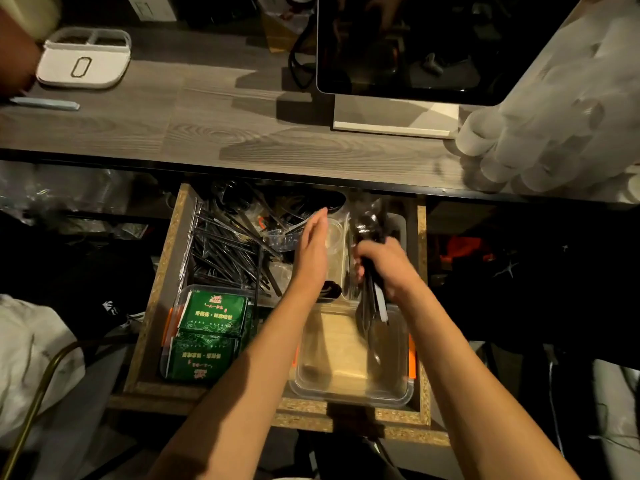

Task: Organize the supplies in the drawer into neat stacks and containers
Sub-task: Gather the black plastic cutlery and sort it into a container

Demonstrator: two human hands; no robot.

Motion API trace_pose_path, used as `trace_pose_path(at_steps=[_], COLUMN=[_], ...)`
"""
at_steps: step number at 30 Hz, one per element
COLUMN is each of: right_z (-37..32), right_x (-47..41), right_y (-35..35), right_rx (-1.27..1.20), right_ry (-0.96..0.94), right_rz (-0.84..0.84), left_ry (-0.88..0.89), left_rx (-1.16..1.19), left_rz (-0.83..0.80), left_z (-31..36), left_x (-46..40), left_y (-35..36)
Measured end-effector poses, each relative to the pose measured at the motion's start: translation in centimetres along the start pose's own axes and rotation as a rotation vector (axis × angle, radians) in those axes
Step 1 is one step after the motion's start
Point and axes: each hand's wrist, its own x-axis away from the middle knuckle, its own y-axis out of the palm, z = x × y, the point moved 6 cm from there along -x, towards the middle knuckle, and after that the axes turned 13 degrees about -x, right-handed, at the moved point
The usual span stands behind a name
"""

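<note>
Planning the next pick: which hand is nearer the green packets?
Left. The left hand is open, up and right of the green packets. The right hand grips a bundle of spoons farther right.

Dim room, warm low light. Grey wood-grain counter runs the full width, dark front edge. At its back right stands a dark screen on a white base, black cables beside it. White two-compartment tray at the counter's left end. Stacked white cups on the right edge. Below the counter, dark clutter on both sides.
</note>
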Motion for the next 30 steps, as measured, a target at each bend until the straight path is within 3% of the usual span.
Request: trace_pose_path(at_steps=[4, 6, 9, 12, 18, 26, 30], right_z=[-3.2, -3.6, -3.5, -2.7, -1.0, -1.3, 0.1], right_x=[-0.4, -0.6, -0.2, 0.7, 1.5, 1.6, 2.1], right_y=[-1.1, -1.6, -1.5, -0.5, 1.5, -0.7, 0.6], right_rx=[-0.422, -0.626, -0.691, -0.66, -0.744, -0.69, -0.691], right_ry=[-0.232, -0.294, -0.357, -0.384, -0.334, -0.378, -0.365], right_rz=[0.17, 0.246, 0.293, 0.301, 0.224, 0.344, 0.289], left_ry=[-0.337, -0.495, -0.558, -0.578, -0.61, -0.573, -0.625], left_rx=[0.029, 0.198, 0.578, 0.767, 0.776, 0.586, 0.416], left_rz=[-0.176, -0.2, -0.109, 0.047, 0.19, 0.028, 0.187], left_z=[-3.6, -4.9, -4.7, -3.7, -3.1, -2.4, -3.4], left_x=[3.4, 4.7, 4.9, 4.7, 3.9, 3.8, 4.2], left_y=[2.4, 3.3, 4.4, 4.6, 4.2, 3.4, 3.6])
